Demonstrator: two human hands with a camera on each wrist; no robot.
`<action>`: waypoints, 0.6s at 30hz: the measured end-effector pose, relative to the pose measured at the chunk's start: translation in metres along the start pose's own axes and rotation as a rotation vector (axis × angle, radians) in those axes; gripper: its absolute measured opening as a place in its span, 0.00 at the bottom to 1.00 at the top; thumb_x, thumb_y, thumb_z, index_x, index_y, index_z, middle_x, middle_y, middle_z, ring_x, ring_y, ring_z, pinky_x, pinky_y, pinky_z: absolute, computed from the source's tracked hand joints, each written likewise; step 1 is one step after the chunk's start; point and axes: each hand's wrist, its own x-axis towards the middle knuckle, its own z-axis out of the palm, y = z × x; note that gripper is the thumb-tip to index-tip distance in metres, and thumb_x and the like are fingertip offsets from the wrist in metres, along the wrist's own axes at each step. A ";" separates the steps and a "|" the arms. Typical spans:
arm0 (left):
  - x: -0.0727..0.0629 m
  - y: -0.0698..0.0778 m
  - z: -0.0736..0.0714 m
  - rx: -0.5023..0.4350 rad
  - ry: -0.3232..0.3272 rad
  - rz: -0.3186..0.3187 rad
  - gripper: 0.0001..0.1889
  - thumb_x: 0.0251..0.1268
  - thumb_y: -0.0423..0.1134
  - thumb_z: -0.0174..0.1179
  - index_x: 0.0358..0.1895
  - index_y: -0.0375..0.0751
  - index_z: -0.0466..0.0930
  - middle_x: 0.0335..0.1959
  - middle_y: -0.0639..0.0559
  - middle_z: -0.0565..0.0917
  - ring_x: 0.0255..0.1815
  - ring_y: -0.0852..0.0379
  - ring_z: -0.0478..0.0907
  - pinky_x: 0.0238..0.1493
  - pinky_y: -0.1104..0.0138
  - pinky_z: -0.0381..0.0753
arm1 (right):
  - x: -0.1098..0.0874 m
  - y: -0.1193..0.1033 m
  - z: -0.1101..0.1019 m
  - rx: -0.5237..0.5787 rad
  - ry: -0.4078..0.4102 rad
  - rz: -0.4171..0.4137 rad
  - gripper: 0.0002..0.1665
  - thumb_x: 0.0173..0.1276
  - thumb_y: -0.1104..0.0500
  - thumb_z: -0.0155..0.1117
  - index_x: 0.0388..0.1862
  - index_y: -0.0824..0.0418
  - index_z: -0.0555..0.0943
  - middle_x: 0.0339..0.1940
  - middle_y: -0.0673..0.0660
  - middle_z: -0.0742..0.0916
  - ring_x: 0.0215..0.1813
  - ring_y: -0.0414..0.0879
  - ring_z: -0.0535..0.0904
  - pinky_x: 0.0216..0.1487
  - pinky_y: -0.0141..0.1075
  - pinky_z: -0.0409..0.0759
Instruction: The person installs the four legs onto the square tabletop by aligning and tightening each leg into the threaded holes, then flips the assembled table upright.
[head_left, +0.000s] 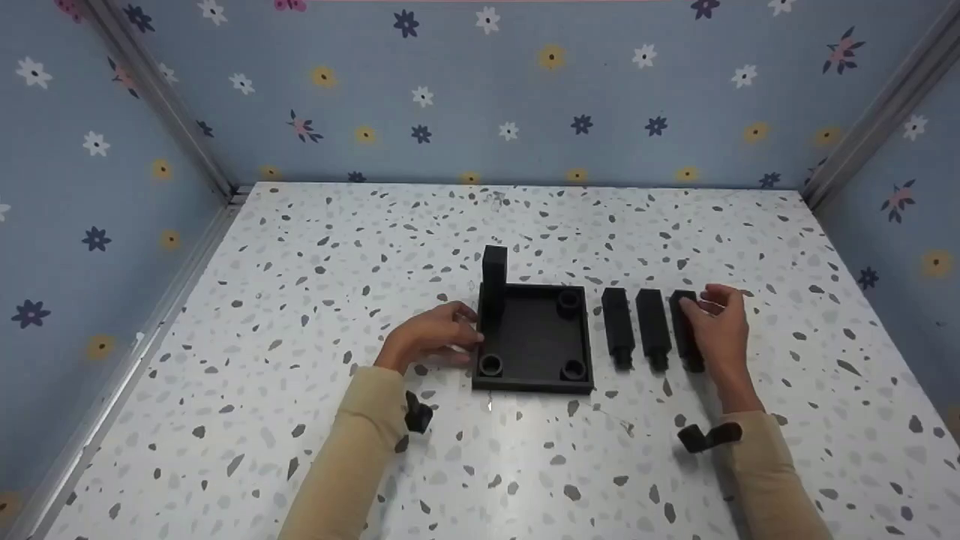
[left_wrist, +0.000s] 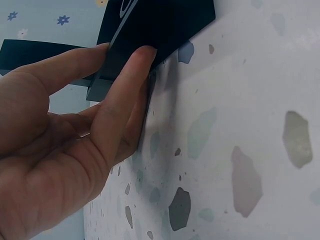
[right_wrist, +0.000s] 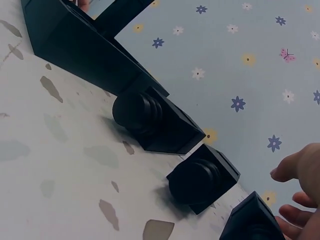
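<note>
A square black base (head_left: 534, 341) with a raised rim lies on the table. One black leg (head_left: 495, 274) stands upright in its far left corner. Round sockets show in the other corners. My left hand (head_left: 439, 330) rests against the base's left wall, fingertips touching its side and rim in the left wrist view. To the right, three loose black legs lie side by side: a left one (head_left: 618, 326), a middle one (head_left: 654, 328) and a right one (head_left: 682, 322). Over the right one is my right hand (head_left: 721, 326), thumb and fingers spread apart beside it.
The speckled white table (head_left: 360, 247) ends at a flowered blue panel (head_left: 465, 90) behind, with similar panels on both sides. The loose legs have round threaded ends, such as the middle one's threaded end (right_wrist: 192, 180), facing the person. Dark wrist mounts sit on both sleeves.
</note>
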 end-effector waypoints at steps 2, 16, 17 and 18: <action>0.024 -0.018 -0.002 0.003 0.053 -0.026 0.25 0.61 0.35 0.61 0.60 0.35 0.65 0.44 0.41 0.78 0.38 0.54 0.81 0.42 0.66 0.85 | 0.022 0.020 -0.001 -0.071 -0.010 0.049 0.34 0.67 0.52 0.62 0.67 0.60 0.63 0.64 0.59 0.72 0.67 0.49 0.69 0.68 0.35 0.69; 0.043 -0.032 -0.006 -0.061 0.072 -0.078 0.26 0.58 0.34 0.64 0.60 0.39 0.66 0.46 0.41 0.78 0.38 0.52 0.82 0.41 0.64 0.86 | 0.050 0.052 0.005 -0.240 0.005 0.052 0.37 0.67 0.51 0.61 0.68 0.64 0.60 0.65 0.65 0.71 0.66 0.55 0.70 0.66 0.44 0.70; 0.043 -0.032 -0.006 -0.057 0.072 -0.076 0.26 0.58 0.34 0.64 0.60 0.39 0.66 0.46 0.41 0.78 0.38 0.53 0.82 0.41 0.64 0.86 | 0.050 0.052 0.005 -0.249 0.006 0.049 0.37 0.67 0.51 0.61 0.68 0.65 0.60 0.65 0.65 0.72 0.66 0.55 0.69 0.66 0.45 0.69; 0.043 -0.032 -0.006 -0.051 0.072 -0.074 0.26 0.58 0.34 0.64 0.60 0.39 0.66 0.46 0.41 0.78 0.39 0.53 0.82 0.42 0.65 0.86 | 0.050 0.052 0.005 -0.256 0.009 0.046 0.37 0.67 0.52 0.61 0.68 0.65 0.60 0.65 0.66 0.72 0.66 0.55 0.70 0.66 0.45 0.69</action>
